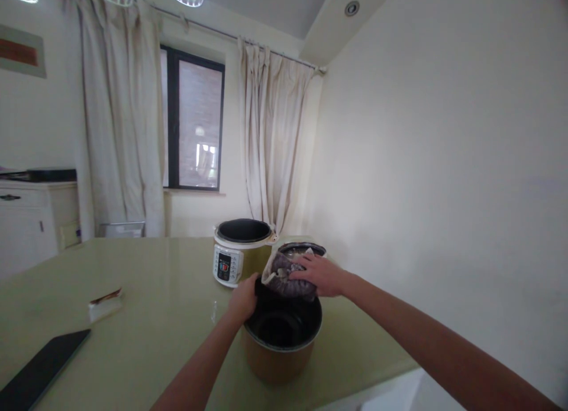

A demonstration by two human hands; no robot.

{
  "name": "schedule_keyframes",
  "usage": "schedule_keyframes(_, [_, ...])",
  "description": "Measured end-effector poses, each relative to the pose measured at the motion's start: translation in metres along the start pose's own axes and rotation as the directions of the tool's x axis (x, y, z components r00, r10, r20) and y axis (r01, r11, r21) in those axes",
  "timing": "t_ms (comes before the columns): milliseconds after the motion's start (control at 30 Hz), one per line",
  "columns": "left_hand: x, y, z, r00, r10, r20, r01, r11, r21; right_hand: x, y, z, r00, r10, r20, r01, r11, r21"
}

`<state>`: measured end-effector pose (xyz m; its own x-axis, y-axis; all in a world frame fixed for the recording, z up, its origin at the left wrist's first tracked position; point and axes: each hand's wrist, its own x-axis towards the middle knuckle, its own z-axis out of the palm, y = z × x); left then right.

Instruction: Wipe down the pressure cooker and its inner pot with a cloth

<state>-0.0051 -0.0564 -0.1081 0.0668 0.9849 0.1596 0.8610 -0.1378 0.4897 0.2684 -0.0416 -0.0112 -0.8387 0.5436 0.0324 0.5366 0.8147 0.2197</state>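
Note:
A tan inner pot (pixel 278 363) with a dark lining stands near the table's front right edge. My left hand (pixel 244 300) grips its rim on the left side. My right hand (pixel 320 274) presses on a clear plastic bag (pixel 284 278) of dark purplish food, which rests tilted over the pot's far rim. Behind it stands a white electric cooker (pixel 231 254) with an open top and a control panel on its front. A dark round lid (pixel 302 249) lies just right of the cooker, partly hidden by the bag.
The pale green table (pixel 155 316) also holds a small white packet (pixel 105 304) at the left and a black tablet (pixel 39 369) at the front left corner. A white wall runs close on the right. Curtains, a window and a white cabinet (pixel 31 222) stand behind.

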Motion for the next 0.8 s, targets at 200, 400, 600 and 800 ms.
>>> schedule_keyframes(200, [0.003, 0.000, 0.001, 0.999, -0.031, 0.017, 0.030, 0.999, 0.041, -0.005, 0.005, 0.030, 0.935, 0.346, 0.075, -0.342, 0.826, 0.449])
schedule_keyframes(400, [0.003, 0.004, 0.001, 0.998, -0.058, 0.016, 0.057, 0.997, 0.057, 0.038, -0.001, 0.049, 0.926, 0.376, -0.037, -0.362, 0.910, 0.201])
schedule_keyframes(600, [0.003, 0.003, 0.006, 0.996, -0.085, -0.029, 0.086, 0.995, 0.041, 0.044, -0.002, 0.058, 0.971, 0.208, -0.118, -0.202, 0.977, 0.068])
schedule_keyframes(800, [0.001, 0.006, 0.004, 0.996, -0.084, -0.003, 0.084, 0.996, 0.034, 0.041, 0.011, 0.063, 0.927, 0.316, -0.204, -0.229, 0.904, 0.360])
